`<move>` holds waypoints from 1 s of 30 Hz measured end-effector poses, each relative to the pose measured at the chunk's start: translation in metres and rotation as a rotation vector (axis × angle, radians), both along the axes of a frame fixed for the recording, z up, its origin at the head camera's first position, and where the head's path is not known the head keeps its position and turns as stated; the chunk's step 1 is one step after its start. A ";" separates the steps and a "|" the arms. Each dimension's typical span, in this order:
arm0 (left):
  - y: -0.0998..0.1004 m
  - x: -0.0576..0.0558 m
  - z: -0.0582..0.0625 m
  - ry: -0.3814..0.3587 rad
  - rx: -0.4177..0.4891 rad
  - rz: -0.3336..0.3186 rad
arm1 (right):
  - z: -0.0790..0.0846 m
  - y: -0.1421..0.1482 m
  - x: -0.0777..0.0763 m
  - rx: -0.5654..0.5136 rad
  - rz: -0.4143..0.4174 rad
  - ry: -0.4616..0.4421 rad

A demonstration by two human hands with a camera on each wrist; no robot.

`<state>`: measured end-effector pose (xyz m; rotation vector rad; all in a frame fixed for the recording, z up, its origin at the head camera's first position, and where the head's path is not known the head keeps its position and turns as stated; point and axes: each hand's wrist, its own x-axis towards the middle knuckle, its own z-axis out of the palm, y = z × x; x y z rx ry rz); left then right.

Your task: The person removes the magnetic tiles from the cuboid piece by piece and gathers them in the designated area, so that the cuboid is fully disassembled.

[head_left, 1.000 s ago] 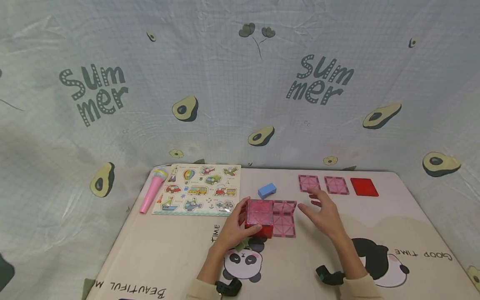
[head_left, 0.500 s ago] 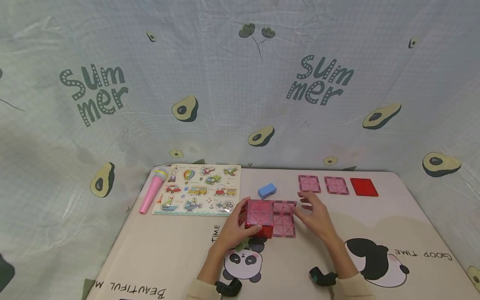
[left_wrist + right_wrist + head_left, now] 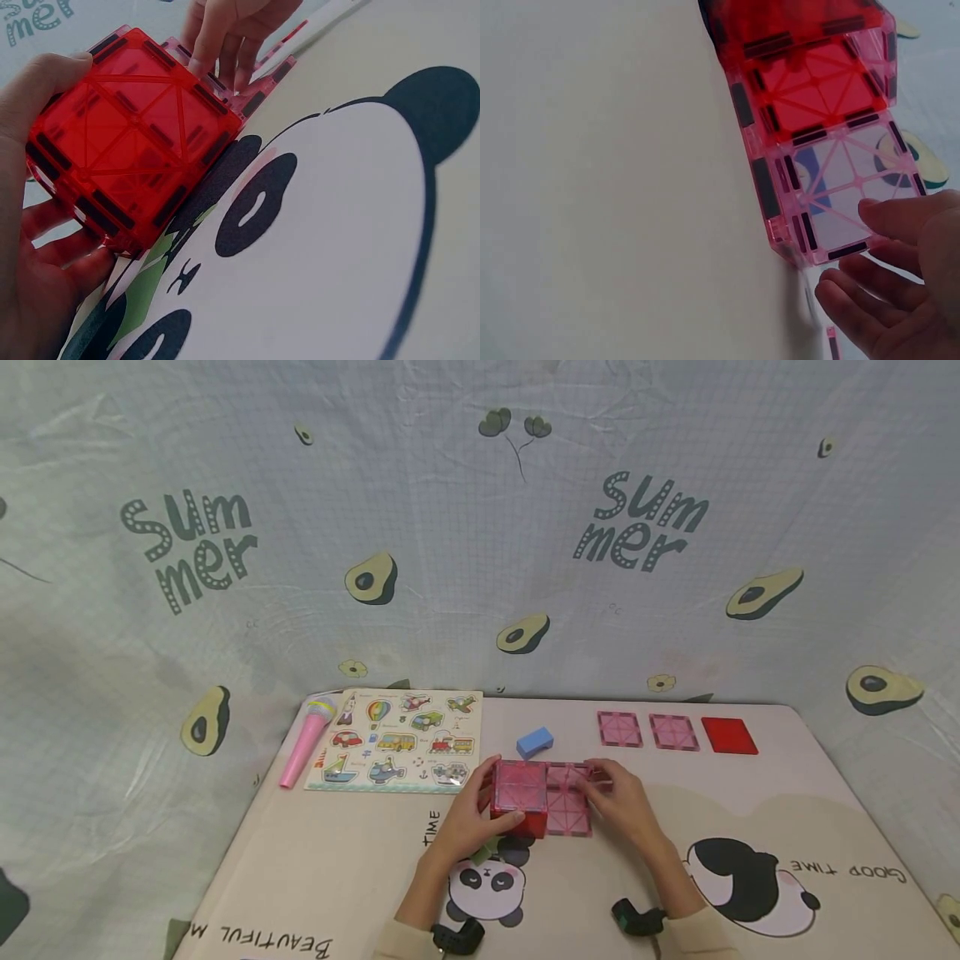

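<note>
A cube of red and pink magnetic tiles (image 3: 521,787) stands on the table in the middle of the head view. My left hand (image 3: 467,820) grips its left side, thumb at the front and fingers behind; the left wrist view shows the red front tile (image 3: 131,124) close up. Against the cube's right side lies a flat pink magnetic tile (image 3: 568,817). Along that tile's back edge another pink magnetic tile (image 3: 847,169) stands upright. My right hand (image 3: 624,800) pinches this upright tile at its right edge, thumb on the near face, other fingers behind.
Two loose pink tiles (image 3: 673,732) and a red tile (image 3: 729,736) lie in a row at the back right. Behind the cube is a blue block (image 3: 535,742). A picture puzzle board (image 3: 405,760) and a pink toy microphone (image 3: 302,748) lie at the back left.
My right hand has moved left and slightly toward me, from beside the tiles onto the upright pink tile, which it now pinches. The left hand has stayed on the cube.
</note>
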<state>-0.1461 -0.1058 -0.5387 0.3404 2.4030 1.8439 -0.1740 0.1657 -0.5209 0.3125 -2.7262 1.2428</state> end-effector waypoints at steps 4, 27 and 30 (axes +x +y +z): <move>0.000 0.000 -0.001 0.000 0.002 0.000 | -0.002 -0.002 0.000 0.038 -0.020 -0.038; 0.000 0.001 0.000 -0.004 -0.001 0.001 | -0.006 -0.002 -0.005 0.038 0.007 0.008; 0.000 0.000 0.000 -0.006 -0.001 0.002 | -0.005 -0.002 -0.006 0.044 0.009 -0.008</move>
